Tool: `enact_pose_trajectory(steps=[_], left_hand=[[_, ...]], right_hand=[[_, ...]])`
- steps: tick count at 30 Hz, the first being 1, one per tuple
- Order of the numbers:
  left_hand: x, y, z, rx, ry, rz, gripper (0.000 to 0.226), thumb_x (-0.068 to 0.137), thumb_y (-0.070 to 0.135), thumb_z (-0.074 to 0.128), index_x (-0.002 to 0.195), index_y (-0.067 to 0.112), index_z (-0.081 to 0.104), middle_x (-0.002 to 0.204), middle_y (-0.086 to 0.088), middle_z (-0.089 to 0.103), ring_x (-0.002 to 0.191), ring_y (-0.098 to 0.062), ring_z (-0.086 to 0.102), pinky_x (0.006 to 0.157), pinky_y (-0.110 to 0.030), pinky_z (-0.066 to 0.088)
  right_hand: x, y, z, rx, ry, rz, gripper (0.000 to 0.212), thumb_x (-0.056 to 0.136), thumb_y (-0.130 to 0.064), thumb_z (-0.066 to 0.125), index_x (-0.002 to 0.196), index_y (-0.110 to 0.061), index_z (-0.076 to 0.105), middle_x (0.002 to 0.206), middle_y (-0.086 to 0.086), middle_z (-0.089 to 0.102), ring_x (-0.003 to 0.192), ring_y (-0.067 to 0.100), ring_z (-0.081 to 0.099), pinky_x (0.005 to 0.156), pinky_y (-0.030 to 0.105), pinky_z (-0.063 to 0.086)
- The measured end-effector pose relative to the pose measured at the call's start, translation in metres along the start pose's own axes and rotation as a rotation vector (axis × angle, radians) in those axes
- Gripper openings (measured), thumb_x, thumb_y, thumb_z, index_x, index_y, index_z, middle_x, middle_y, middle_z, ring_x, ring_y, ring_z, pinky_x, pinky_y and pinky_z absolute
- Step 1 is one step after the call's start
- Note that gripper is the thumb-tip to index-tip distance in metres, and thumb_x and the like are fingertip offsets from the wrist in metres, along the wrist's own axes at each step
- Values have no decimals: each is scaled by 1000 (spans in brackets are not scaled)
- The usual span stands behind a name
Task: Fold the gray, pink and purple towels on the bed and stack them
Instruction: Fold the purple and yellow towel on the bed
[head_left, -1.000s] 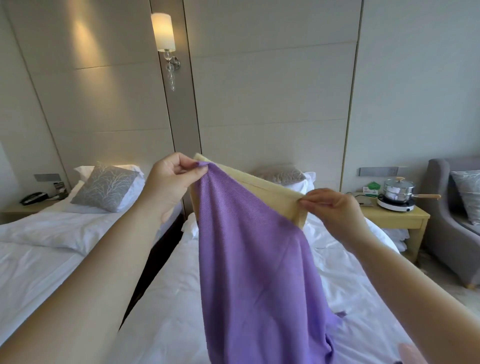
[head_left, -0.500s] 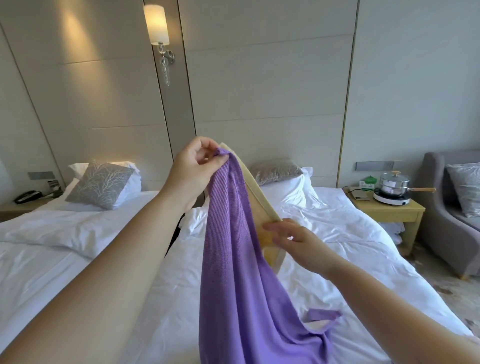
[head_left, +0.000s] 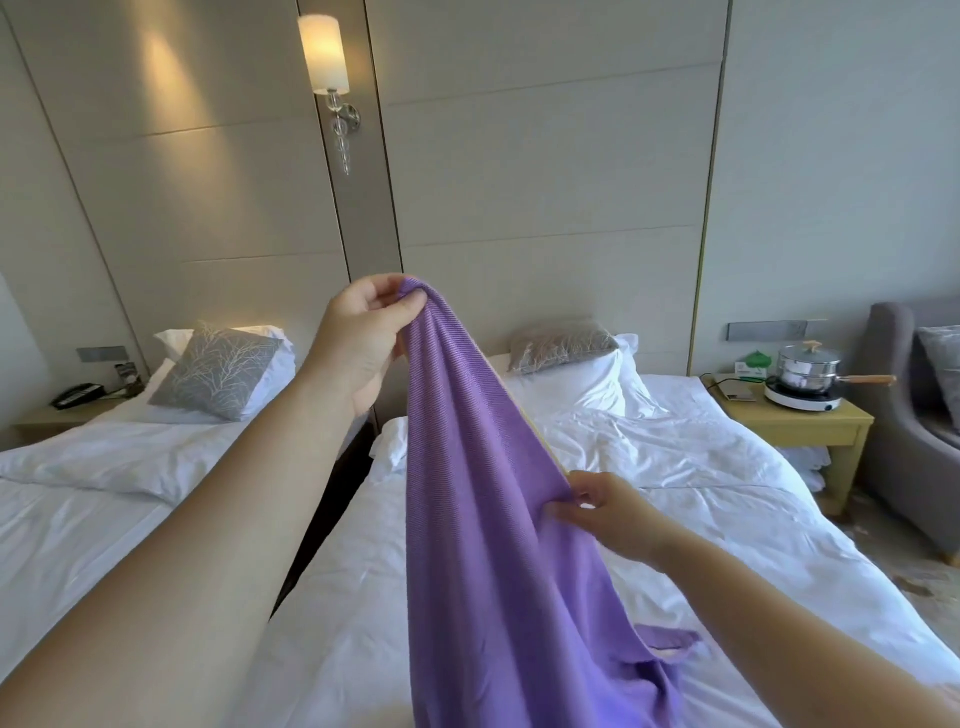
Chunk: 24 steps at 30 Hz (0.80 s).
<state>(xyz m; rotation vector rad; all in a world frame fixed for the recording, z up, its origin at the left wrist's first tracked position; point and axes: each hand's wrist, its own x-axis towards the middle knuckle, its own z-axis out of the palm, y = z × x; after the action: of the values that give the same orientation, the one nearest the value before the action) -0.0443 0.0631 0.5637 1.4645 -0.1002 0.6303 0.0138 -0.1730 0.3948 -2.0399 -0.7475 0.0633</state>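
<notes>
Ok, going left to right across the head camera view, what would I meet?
telephone → gray patterned cushion → left hand → purple towel → saucepan → gray armchair

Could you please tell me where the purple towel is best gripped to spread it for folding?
Probably at its corners. The left hand pinches the top corner of the purple towel, which hangs bunched onto the bed. Come from the right along its free side edge, where the right hand pinches.
</notes>
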Motion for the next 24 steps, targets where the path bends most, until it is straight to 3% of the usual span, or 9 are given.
enact_pose_trajectory(steps=[1, 3, 8, 10, 13, 16, 20, 22, 24], left_hand=[[4, -4, -7, 20, 62, -36, 13, 91, 3, 57, 93, 15, 62, 79, 4, 66, 68, -7, 63, 70, -24, 52], [11, -16, -23, 70, 210, -124, 13, 93, 2, 54, 91, 13, 59, 83, -1, 62, 71, -12, 59, 73, -28, 50], [19, -51, -34, 299, 438, -238, 9, 87, 7, 38, 86, 12, 44, 73, -6, 39, 64, -18, 33, 54, -28, 24], [6, -55, -11, 487, 275, -152, 8, 85, 23, 42, 78, 17, 42, 69, 1, 34, 68, -19, 32, 53, -29, 24], [-26, -60, 27, 533, -277, -57, 35, 78, 63, 57, 83, 28, 56, 83, 7, 55, 75, -10, 49, 66, -18, 40], [-44, -66, 46, 534, -721, -124, 32, 78, 50, 71, 105, 34, 65, 105, 14, 69, 92, 1, 63, 81, -9, 47], [-41, -66, 53, 547, -768, -124, 24, 82, 32, 73, 98, 15, 68, 97, -7, 71, 90, -18, 66, 89, -35, 51], [-36, -60, 54, 593, -745, -17, 16, 83, 30, 73, 83, 16, 66, 77, -1, 62, 74, -9, 55, 75, -28, 48], [-31, -52, 56, 643, -716, 65, 11, 83, 28, 73, 83, 19, 67, 78, 4, 62, 73, -4, 54, 73, -22, 44]], right_hand=[[-2, -3, -10, 59, 43, 22, 20, 86, -12, 68, 68, -10, 60, 65, 10, 49, 67, 16, 42, 64, 36, 36], [-4, -18, -35, 179, 88, 31, 28, 89, -11, 65, 64, -15, 52, 66, 5, 38, 68, 18, 35, 64, 33, 26], [-1, -79, -70, 107, -96, -93, 29, 90, -28, 59, 77, -3, 49, 74, 1, 41, 71, 15, 39, 66, 31, 30], [-1, -93, -67, 107, -171, -106, 32, 91, -24, 58, 80, 3, 46, 76, 5, 39, 72, 18, 37, 68, 33, 29], [-1, -94, -60, 101, -158, -101, 29, 94, -13, 56, 85, 13, 47, 78, 9, 40, 74, 21, 36, 70, 37, 28], [-3, -92, -59, 145, -162, -100, 21, 94, -9, 55, 91, 12, 55, 81, 12, 47, 78, 23, 41, 74, 41, 32], [-7, -81, -70, 153, -122, -86, 15, 92, -10, 59, 98, 3, 62, 94, 26, 62, 88, 23, 54, 86, 49, 45], [-11, -71, -71, 203, -92, -97, 6, 89, -10, 63, 95, -7, 63, 91, 15, 63, 87, 18, 54, 83, 39, 46], [-16, -62, -70, 266, -97, -120, 11, 86, -9, 67, 94, -9, 59, 86, 2, 58, 84, 13, 52, 79, 31, 42]])
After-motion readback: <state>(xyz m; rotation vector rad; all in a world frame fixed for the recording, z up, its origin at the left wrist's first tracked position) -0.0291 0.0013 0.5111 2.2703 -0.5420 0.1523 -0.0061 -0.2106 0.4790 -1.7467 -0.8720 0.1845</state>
